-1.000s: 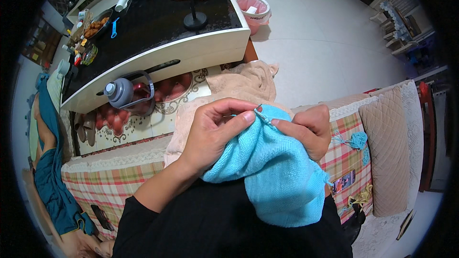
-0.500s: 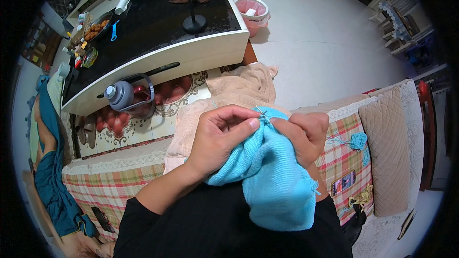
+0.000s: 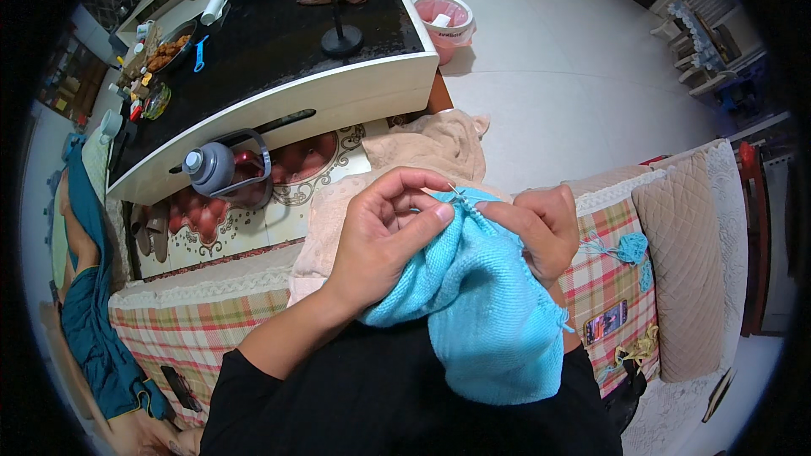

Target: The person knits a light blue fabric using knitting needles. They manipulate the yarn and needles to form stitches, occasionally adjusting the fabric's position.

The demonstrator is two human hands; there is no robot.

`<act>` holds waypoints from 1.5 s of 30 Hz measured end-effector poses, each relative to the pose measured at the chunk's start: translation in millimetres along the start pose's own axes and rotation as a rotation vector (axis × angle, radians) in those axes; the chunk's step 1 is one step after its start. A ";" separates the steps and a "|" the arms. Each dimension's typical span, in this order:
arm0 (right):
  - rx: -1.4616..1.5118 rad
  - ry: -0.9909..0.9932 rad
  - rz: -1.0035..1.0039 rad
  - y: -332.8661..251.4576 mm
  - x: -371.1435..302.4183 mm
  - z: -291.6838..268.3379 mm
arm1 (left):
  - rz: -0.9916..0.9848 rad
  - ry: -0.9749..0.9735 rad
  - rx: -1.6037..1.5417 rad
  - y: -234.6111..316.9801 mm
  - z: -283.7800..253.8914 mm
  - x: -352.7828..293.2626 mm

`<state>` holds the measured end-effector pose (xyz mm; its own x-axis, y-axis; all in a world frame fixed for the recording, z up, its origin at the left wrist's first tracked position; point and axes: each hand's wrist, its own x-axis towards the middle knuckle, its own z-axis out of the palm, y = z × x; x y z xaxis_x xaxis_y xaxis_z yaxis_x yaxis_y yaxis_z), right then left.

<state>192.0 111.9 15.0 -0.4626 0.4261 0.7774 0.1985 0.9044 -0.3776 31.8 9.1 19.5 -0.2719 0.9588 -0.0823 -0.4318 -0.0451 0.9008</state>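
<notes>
Light blue knitting hangs from my fingers over my lap, its lower end folded against my black shirt. My left hand is closed on the top edge of the knitting, thumb and forefinger pinched near the stitches. My right hand is closed on the same edge from the other side, forefinger stretched along a row of stitches. Between the two hands the thin tip of a knitting needle sticks out of the loops. The rest of the needle is hidden by fingers and fabric.
A plaid-covered sofa holds a ball of blue yarn and a lit phone on my right. Ahead stand a black-topped table, a grey jug and a pink bin. At left lies another person's leg.
The needle tip between my hands has tilted, and my left forefinger has lifted slightly off the stitches. My right forefinger has straightened along the edge. The knitting has shifted a little.
</notes>
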 end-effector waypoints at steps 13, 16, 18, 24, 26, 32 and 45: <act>0.292 -0.036 0.113 -2.4 -4.1 2.9 | -0.089 -0.055 0.029 5.6 -3.6 -2.2; 0.225 -0.015 0.085 -2.7 -3.8 2.1 | -0.041 -0.093 0.088 0.4 -4.7 -1.1; 0.162 0.004 0.066 -2.8 -3.4 1.4 | -0.047 -0.081 0.071 3.3 -5.3 -1.8; -0.025 -0.007 0.009 -0.4 -2.6 -0.2 | -0.047 -0.032 0.098 6.5 -2.0 -3.9; -0.100 -0.075 -0.019 2.0 2.1 -2.4 | -0.003 -0.031 0.226 9.7 -0.5 -5.2; 0.410 -0.423 0.170 3.3 20.4 2.0 | 0.126 -0.122 0.526 7.7 1.8 -6.4; 0.136 -0.055 -0.087 9.3 9.1 -8.0 | -0.091 -0.128 0.054 17.0 -11.7 3.6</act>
<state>196.5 124.4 22.5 -0.5201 0.3414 0.7829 0.0389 0.9251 -0.3776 13.4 8.5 29.4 -0.1208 0.9862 -0.1133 -0.4021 0.0557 0.9139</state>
